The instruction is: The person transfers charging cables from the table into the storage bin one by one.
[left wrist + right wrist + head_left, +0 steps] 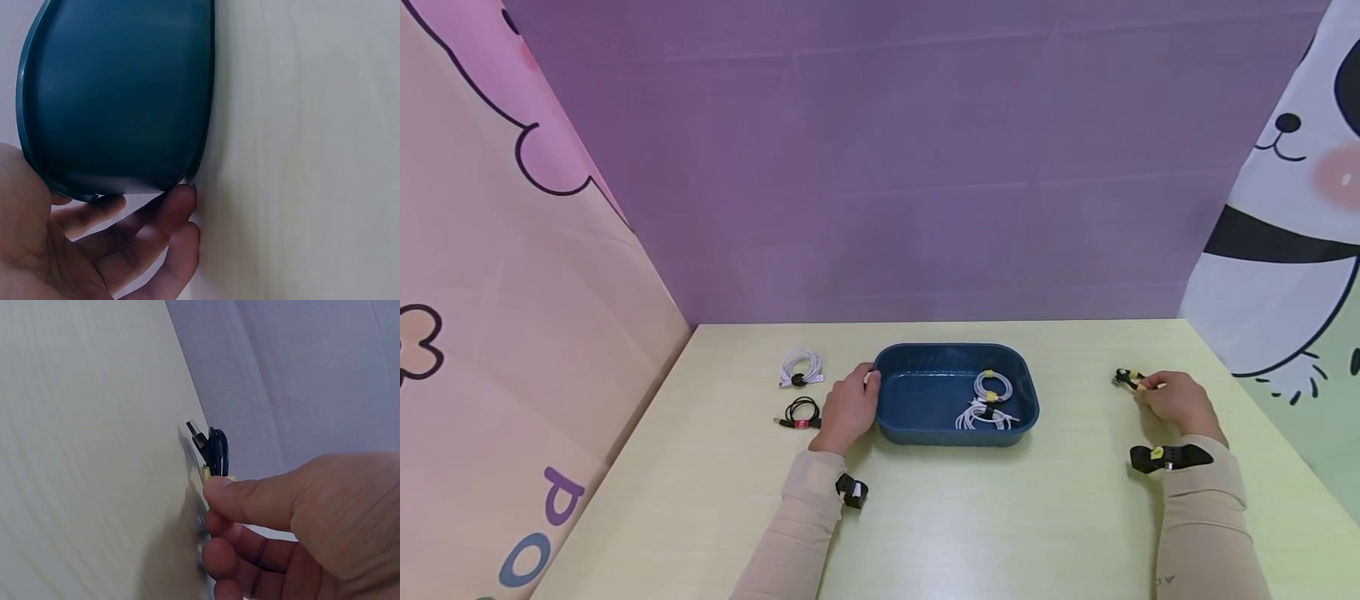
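My left hand [850,408] holds the left end of a dark blue plastic bin [917,438], its thumb at the rim and its fingers along the outer wall in the left wrist view. Two coiled white cables lie in the bin's right half: one with yellow ties [992,387], the other with a black tie [985,415]. Over at the right of the table, my right hand [1180,406] pinches a coiled black USB cable [217,450] between thumb and forefinger at its yellow tie. The cable's metal plug points away from the hand.
Left of the bin lie a coiled white cable [801,365] with a black tie and a coiled black cable [802,410] with a red tie. The pale wooden table [970,533] meets a purple backdrop [880,167] behind, with printed cloth walls at both sides.
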`<state>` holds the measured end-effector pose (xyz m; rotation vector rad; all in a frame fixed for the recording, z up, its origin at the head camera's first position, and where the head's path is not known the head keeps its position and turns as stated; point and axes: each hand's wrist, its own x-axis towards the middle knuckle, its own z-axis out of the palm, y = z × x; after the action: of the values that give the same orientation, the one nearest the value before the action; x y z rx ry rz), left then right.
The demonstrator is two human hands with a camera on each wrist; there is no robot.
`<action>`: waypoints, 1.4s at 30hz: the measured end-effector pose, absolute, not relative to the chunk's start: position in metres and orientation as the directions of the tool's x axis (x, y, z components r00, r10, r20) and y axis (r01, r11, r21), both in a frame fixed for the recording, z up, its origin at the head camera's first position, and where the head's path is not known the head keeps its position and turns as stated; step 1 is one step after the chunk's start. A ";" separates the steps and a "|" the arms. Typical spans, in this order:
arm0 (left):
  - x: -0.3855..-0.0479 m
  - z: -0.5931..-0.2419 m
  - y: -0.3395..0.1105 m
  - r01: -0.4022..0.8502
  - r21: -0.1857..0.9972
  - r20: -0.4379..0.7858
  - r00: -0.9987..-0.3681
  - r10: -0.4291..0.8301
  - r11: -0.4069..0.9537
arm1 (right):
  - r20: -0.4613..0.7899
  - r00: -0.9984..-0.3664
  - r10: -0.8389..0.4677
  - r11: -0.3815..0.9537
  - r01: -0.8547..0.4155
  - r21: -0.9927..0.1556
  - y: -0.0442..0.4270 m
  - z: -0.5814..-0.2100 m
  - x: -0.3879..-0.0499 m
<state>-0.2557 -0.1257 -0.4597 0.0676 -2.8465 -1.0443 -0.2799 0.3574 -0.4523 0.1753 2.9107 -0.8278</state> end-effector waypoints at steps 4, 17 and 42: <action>-0.256 -0.460 -0.126 0.001 0.647 0.090 -0.993 -0.075 0.763 | -0.120 -0.990 0.076 0.850 0.128 -0.511 0.358 -0.453 -0.282; -0.256 -0.460 -0.125 -0.002 0.651 0.087 -0.993 -0.077 0.759 | -0.063 -0.993 0.099 0.831 0.118 -0.544 0.352 -0.447 -0.279; -0.257 -0.462 -0.124 -0.008 0.645 0.089 -0.992 -0.086 0.764 | -0.011 -0.997 0.080 0.805 0.071 -0.589 0.341 -0.433 -0.282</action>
<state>-0.2566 -0.1242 -0.4616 0.0765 -2.8431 -1.0397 -0.2823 0.3411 -0.4329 0.1253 2.9989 -0.9768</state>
